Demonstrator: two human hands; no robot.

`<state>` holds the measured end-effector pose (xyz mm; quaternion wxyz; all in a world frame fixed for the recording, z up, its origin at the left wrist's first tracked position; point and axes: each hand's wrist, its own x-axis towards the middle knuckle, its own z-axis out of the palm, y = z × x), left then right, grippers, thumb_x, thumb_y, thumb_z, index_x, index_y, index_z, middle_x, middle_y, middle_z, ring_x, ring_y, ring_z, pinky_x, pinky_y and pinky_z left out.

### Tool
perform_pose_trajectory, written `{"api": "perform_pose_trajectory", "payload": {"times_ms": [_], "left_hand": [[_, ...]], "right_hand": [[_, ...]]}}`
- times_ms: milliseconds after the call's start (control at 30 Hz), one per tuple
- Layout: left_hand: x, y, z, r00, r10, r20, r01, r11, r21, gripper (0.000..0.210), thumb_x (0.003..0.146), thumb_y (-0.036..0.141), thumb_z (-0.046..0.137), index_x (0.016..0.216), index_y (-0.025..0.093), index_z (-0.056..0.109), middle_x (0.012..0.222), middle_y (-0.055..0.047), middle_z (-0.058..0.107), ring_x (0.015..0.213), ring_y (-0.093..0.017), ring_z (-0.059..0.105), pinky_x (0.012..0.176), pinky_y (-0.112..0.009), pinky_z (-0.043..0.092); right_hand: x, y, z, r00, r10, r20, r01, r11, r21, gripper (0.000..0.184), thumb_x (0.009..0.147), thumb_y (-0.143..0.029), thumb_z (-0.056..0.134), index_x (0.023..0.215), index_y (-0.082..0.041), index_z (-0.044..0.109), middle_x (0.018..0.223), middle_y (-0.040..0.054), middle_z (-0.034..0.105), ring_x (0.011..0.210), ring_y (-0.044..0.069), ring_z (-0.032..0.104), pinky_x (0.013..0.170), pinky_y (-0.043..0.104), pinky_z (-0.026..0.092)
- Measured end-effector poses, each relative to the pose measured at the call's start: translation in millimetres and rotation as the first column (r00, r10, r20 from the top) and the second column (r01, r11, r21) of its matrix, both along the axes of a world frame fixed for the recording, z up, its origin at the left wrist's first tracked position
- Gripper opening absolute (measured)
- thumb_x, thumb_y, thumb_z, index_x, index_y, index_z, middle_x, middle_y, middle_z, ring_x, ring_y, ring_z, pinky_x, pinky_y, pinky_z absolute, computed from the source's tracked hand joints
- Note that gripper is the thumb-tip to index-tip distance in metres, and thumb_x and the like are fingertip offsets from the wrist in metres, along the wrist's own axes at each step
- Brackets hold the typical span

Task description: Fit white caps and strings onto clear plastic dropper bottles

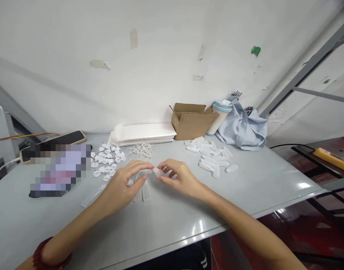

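Near the middle of the table, my left hand [126,180] pinches a thin, curved translucent strip [145,172] between thumb and fingers. Facing it, my right hand [179,176] grips a small translucent plastic piece [158,171], which resembles the bottle-shaped pieces [208,163] piled to the right. Its tip is close to my left index finger; whether they touch, I cannot tell. Below the hands lie clear, narrow plastic strips [145,192]. Left of my left hand are many small white cap-like pieces [107,159] and another clear strip [91,197]. Thin white strings [143,150] lie behind.
Against the wall stand a stack of white flat sheets [146,132], an open cardboard box [190,125], a lidded cup [219,118] and a light-blue fabric bag [243,129]. On the left are a black device [70,138] and a blurred-out flat object [62,172].
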<state>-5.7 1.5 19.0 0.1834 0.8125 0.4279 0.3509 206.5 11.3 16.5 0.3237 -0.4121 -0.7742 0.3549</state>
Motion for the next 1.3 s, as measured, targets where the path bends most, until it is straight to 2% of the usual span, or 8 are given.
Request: {"api": "perform_pose_trajectory", "payload": {"times_ms": [167, 300, 400, 533, 933, 1133, 1233, 1300], "left_hand": [[5, -4, -3.4, 0.999, -0.032, -0.030, 0.037, 0.983, 0.182, 0.026, 0.090, 0.020, 0.046, 0.108, 0.020, 0.065, 0.107, -0.006, 0.071, 0.100, -0.021, 0.066, 0.087, -0.035, 0.055], [7, -6, -9.1, 0.994, -0.064, -0.088, 0.093, 0.922, 0.376, 0.030, 0.089, 0.009, 0.047, 0.115, 0.015, 0.061, 0.112, -0.011, 0.068, 0.105, -0.021, 0.064, 0.091, -0.035, 0.053], [6, -6, -11.8, 0.988, -0.076, -0.132, 0.128, 0.884, 0.449, 0.034, 0.087, 0.005, 0.049, 0.118, 0.015, 0.058, 0.114, -0.012, 0.068, 0.105, -0.021, 0.063, 0.095, -0.037, 0.050], [6, -7, -12.6, 0.988, -0.058, -0.144, 0.122, 0.863, 0.491, 0.035, 0.086, 0.003, 0.050, 0.118, 0.015, 0.056, 0.110, -0.011, 0.069, 0.101, -0.020, 0.065, 0.101, -0.043, 0.045], [5, -8, -12.9, 0.988, -0.106, -0.110, 0.150, 0.821, 0.551, 0.033, 0.084, -0.002, 0.052, 0.112, 0.014, 0.058, 0.109, -0.012, 0.071, 0.100, -0.019, 0.066, 0.098, -0.042, 0.048], [7, -10, -13.0, 0.992, -0.113, -0.056, 0.125, 0.812, 0.570, 0.036, 0.082, -0.004, 0.053, 0.112, 0.013, 0.059, 0.105, -0.010, 0.071, 0.096, -0.018, 0.066, 0.097, -0.039, 0.050], [10, -10, -9.5, 0.994, -0.111, 0.016, 0.085, 0.833, 0.546, 0.032, 0.083, -0.002, 0.053, 0.109, 0.015, 0.060, 0.098, -0.007, 0.071, 0.090, -0.017, 0.066, 0.087, -0.034, 0.054], [11, -10, -7.0, 0.997, -0.057, 0.059, 0.019, 0.861, 0.509, 0.027, 0.085, 0.001, 0.053, 0.106, 0.015, 0.061, 0.095, -0.007, 0.069, 0.089, -0.017, 0.065, 0.081, -0.031, 0.054]], "right_hand": [[0, 1, -3.6, 1.000, -0.003, -0.023, 0.004, 0.999, 0.042, 0.020, 0.085, -0.031, 0.063, 0.101, -0.019, 0.064, 0.096, 0.0053, 0.065, 0.087, 0.016, 0.061, 0.066, 0.027, 0.052], [-1, 1, -5.2, 1.000, -0.017, -0.012, 0.017, 0.999, 0.034, 0.020, 0.086, -0.030, 0.062, 0.103, -0.019, 0.061, 0.098, 0.0057, 0.064, 0.089, 0.016, 0.061, 0.066, 0.027, 0.052], [-1, 1, -7.4, 1.000, -0.020, -0.022, 0.020, 1.000, 0.020, 0.031, 0.085, -0.029, 0.063, 0.114, -0.020, 0.056, 0.098, 0.0054, 0.063, 0.088, 0.016, 0.061, 0.066, 0.027, 0.052], [-1, 1, -10.0, 0.999, -0.003, -0.038, 0.004, 1.000, 0.020, 0.043, 0.085, -0.030, 0.064, 0.124, -0.022, 0.051, 0.098, 0.0046, 0.063, 0.088, 0.016, 0.060, 0.067, 0.027, 0.053], [-4, 0, -11.5, 0.992, -0.002, -0.126, 0.018, 0.992, 0.128, 0.029, 0.086, -0.028, 0.064, 0.113, -0.018, 0.062, 0.101, 0.0075, 0.067, 0.089, 0.016, 0.062, 0.063, 0.024, 0.053], [-6, -2, -8.9, 0.978, -0.075, -0.193, 0.086, 0.995, 0.046, 0.025, 0.083, -0.032, 0.068, 0.103, -0.018, 0.065, 0.096, 0.0063, 0.068, 0.087, 0.017, 0.063, 0.064, 0.026, 0.053], [-7, -2, -7.4, 0.955, -0.087, -0.284, 0.058, 0.993, -0.107, 0.026, 0.080, -0.033, 0.070, 0.100, -0.018, 0.065, 0.092, 0.0052, 0.067, 0.081, 0.016, 0.063, 0.061, 0.026, 0.053], [-8, -3, -5.9, 0.923, -0.080, -0.375, -0.008, 0.973, -0.229, 0.028, 0.078, -0.034, 0.072, 0.100, -0.018, 0.064, 0.089, 0.0039, 0.067, 0.075, 0.015, 0.063, 0.060, 0.027, 0.053]]}}
